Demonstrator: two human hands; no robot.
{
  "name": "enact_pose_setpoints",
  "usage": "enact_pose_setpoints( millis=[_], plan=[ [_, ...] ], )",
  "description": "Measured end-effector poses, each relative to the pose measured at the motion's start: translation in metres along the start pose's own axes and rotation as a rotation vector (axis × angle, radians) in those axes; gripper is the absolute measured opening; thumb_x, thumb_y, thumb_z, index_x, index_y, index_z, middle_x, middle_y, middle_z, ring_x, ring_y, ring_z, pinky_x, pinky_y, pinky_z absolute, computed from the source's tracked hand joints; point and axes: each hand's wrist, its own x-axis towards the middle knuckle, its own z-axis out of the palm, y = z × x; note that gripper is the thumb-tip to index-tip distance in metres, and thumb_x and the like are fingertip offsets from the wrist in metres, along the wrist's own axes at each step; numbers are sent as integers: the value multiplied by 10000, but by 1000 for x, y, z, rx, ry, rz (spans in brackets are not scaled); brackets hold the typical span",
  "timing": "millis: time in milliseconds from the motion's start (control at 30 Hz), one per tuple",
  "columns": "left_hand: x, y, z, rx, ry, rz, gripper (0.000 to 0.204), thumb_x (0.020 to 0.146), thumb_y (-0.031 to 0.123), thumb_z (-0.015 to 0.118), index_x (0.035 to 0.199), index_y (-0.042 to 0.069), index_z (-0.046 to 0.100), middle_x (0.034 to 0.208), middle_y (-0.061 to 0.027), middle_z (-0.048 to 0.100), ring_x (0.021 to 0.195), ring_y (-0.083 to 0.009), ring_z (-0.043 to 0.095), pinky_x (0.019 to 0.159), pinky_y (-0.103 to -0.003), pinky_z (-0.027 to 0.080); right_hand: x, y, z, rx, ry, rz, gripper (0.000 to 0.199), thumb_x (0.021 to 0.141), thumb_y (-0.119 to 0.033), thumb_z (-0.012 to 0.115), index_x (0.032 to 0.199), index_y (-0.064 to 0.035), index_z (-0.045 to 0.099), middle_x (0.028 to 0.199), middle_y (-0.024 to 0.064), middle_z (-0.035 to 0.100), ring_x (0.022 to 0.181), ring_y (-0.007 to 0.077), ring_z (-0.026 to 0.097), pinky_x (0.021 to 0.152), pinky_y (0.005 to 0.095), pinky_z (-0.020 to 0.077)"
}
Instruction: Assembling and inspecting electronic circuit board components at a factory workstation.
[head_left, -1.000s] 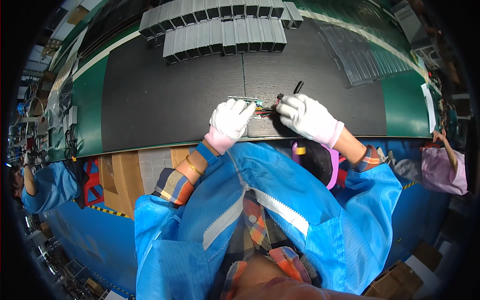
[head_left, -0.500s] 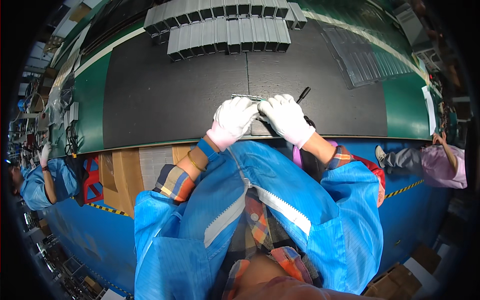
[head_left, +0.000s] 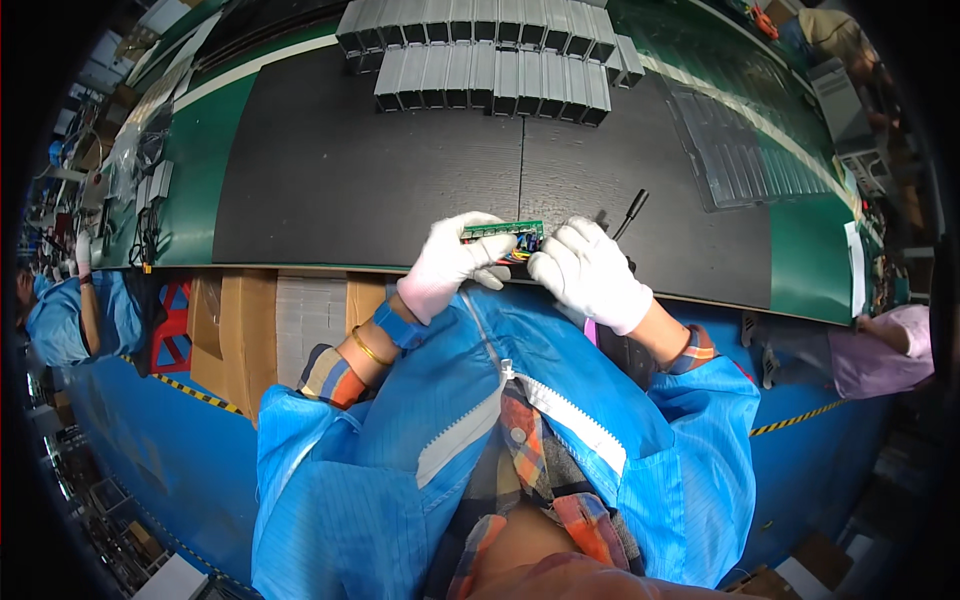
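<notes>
In white gloves, both my hands meet over the near edge of the black work mat. My left hand (head_left: 452,262) is closed round a narrow green circuit board (head_left: 503,229), thumb across its near side. Coloured wires (head_left: 521,253) bunch at the board's right end. Beside them my right hand (head_left: 588,275) has its fingers curled together, tips close to the wires; what they pinch is hidden. A black cable with a straight plug (head_left: 634,210) sticks out past the right hand onto the mat.
Two rows of grey metal housings (head_left: 490,80) stand at the far side of the black mat (head_left: 350,170). Clear plastic trays (head_left: 735,150) lie to the right. Below the table's left part sits an open cardboard box (head_left: 248,330). Other people work at both sides.
The board has turned so its green face and coloured wires show. My right hand has moved slightly away from my left and down. The whole view has shifted a little.
</notes>
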Motion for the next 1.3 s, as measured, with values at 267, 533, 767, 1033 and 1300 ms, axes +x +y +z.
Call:
enact_pose_setpoints(
  millis=[267,533,767,1033,1300],
  plan=[
    [-23,12,14,120,35,189,324,800,45,703,1077,-11,545,789,-50,611,613,-73,569,538,-203,461,3,-3,-17,163,89,40,138,729,-183,615,802,-95,538,713,52,499,703,226,535,722,353,466],
    [-32,21,11,431,-27,365,368,699,92,750,1018,2,592,873,-51,639,777,-88,587,710,-234,479,10,-6,-42,873,-586,762,570,831,-508,646,1077,-26,466,772,208,601,692,349,631,610,425,475],
    [-37,37,6,442,-93,277,383,685,138,750,1013,8,604,904,-53,649,843,-95,585,769,-250,474,17,-15,-44,985,-545,724,579,887,-535,554,943,30,437,672,192,561,611,344,601,546,409,453],
    [-36,42,5,498,-63,378,361,704,121,731,1020,4,600,886,-64,646,770,-91,592,690,-239,488,14,-26,-32,921,-321,701,482,935,-430,538,950,37,418,643,192,556,578,316,602,521,386,452],
    [-28,56,5,138,-151,181,648,760,160,737,1304,-14,432,988,-126,617,734,-118,618,593,-235,520,18,-17,-34,946,-201,764,509,905,-426,590,985,48,422,639,180,582,596,320,637,514,367,477]
  ],
)
